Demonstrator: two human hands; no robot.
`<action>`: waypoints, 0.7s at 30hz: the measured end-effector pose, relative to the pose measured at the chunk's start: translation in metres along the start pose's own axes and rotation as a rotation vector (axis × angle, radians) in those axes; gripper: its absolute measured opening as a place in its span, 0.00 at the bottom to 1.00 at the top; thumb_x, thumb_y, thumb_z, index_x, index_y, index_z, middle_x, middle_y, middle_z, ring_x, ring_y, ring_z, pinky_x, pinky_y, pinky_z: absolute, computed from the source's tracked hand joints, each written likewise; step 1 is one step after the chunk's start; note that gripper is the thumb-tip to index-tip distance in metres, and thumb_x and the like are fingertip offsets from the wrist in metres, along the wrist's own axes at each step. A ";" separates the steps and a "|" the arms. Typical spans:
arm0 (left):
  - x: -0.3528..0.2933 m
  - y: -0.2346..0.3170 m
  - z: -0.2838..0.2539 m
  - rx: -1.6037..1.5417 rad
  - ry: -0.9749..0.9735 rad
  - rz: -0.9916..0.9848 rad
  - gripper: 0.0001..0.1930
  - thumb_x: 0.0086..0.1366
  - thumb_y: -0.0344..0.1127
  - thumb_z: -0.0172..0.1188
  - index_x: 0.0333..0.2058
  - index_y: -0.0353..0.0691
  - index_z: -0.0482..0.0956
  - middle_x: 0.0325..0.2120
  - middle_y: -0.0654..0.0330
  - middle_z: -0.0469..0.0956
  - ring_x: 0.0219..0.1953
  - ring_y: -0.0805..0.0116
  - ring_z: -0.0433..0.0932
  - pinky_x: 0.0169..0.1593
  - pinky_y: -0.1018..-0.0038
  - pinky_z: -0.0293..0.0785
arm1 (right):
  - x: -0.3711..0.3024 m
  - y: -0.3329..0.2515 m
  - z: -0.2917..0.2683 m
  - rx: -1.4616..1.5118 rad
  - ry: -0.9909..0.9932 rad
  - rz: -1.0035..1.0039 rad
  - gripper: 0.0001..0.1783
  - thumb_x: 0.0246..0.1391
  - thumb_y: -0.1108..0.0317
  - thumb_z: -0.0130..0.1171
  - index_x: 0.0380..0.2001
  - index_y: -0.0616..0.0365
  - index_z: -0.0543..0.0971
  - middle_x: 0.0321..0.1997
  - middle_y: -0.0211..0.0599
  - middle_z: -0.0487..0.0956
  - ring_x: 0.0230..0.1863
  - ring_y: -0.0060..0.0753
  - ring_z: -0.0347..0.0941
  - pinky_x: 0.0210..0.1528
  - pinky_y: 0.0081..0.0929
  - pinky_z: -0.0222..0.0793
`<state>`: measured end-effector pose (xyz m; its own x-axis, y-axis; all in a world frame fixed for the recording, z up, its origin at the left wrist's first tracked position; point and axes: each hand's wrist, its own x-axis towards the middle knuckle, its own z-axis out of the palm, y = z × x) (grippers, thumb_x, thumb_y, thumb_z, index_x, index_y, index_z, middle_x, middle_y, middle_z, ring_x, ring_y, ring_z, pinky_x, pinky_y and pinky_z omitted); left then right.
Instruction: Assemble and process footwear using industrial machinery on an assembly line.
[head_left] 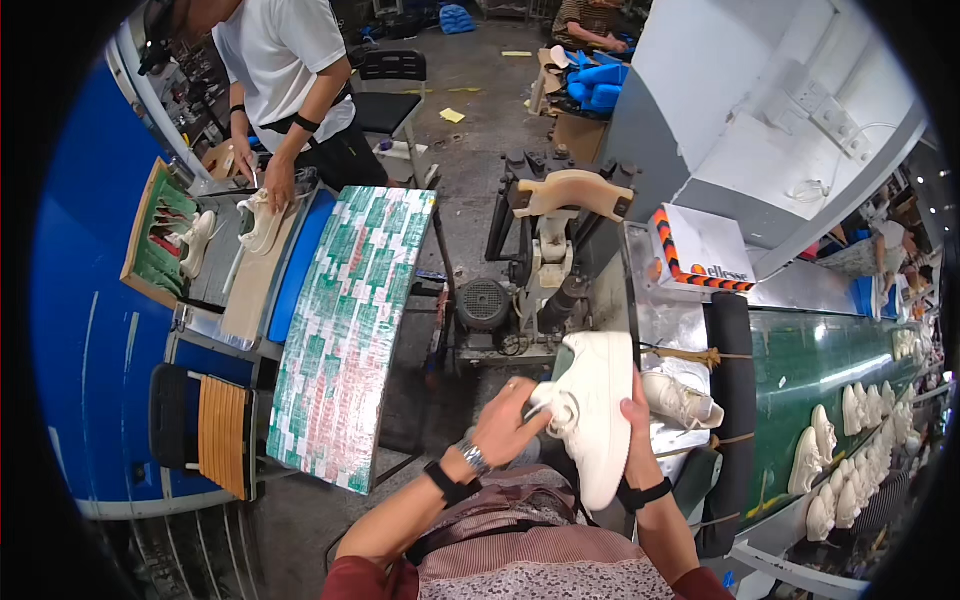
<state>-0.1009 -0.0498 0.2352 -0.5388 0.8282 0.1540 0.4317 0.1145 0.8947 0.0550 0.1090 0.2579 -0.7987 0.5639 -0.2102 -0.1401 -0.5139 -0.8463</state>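
Observation:
An off-white lace-up sneaker (603, 440) is in front of my body, turned on its side with the toe pointing down toward me. My right hand (639, 432) grips it along the sole edge, the thumb showing on the sole side. At the tied laces (562, 410), my left hand (505, 418) has its fingers closed on a lace end. Just right of my right hand, another off-white sneaker (683, 400) lies on a metal ledge (655, 325).
Ahead stands a machine (553, 240) with a curved tan pad and a motor. A board wrapped in patterned tape (350, 330) is at left. Behind it, a co-worker (285, 80) handles a shoe. A green conveyor (790, 350) with several shoes runs at right, beside a shoe box (705, 247).

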 end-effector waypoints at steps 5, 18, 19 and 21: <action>0.085 -0.037 0.054 -0.354 -0.040 -0.245 0.18 0.61 0.34 0.54 0.49 0.35 0.69 0.41 0.46 0.74 0.42 0.46 0.75 0.45 0.56 0.70 | 0.052 -0.044 0.010 -0.473 0.138 -0.268 0.48 0.55 0.60 0.60 0.73 0.63 0.49 0.70 0.50 0.64 0.66 0.42 0.66 0.67 0.34 0.62; 0.144 -0.093 0.087 -0.962 -0.227 -0.473 0.21 0.70 0.45 0.43 0.60 0.49 0.63 0.30 0.58 0.82 0.23 0.70 0.81 0.18 0.75 0.72 | 0.145 -0.067 0.080 -1.647 0.152 -0.297 0.55 0.44 0.56 0.67 0.70 0.70 0.52 0.67 0.68 0.64 0.67 0.66 0.62 0.68 0.46 0.58; 0.143 -0.097 0.092 -0.980 -0.231 -0.522 0.21 0.70 0.44 0.43 0.60 0.49 0.64 0.30 0.59 0.82 0.24 0.71 0.82 0.18 0.76 0.72 | 0.149 -0.065 0.083 -1.670 0.163 -0.173 0.55 0.43 0.57 0.67 0.70 0.70 0.52 0.66 0.69 0.64 0.67 0.66 0.62 0.68 0.46 0.59; 0.139 -0.104 0.097 -0.992 -0.188 -0.552 0.22 0.70 0.41 0.43 0.61 0.51 0.64 0.31 0.60 0.83 0.25 0.74 0.82 0.19 0.78 0.71 | 0.151 -0.057 0.083 -1.691 0.155 -0.303 0.57 0.41 0.57 0.68 0.71 0.67 0.51 0.61 0.69 0.68 0.61 0.67 0.66 0.63 0.48 0.63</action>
<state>-0.1507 0.1063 0.1227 -0.3247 0.8778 -0.3522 -0.6344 0.0741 0.7695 -0.1061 0.1701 0.3151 -0.7886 0.6088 0.0863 0.5401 0.7528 -0.3762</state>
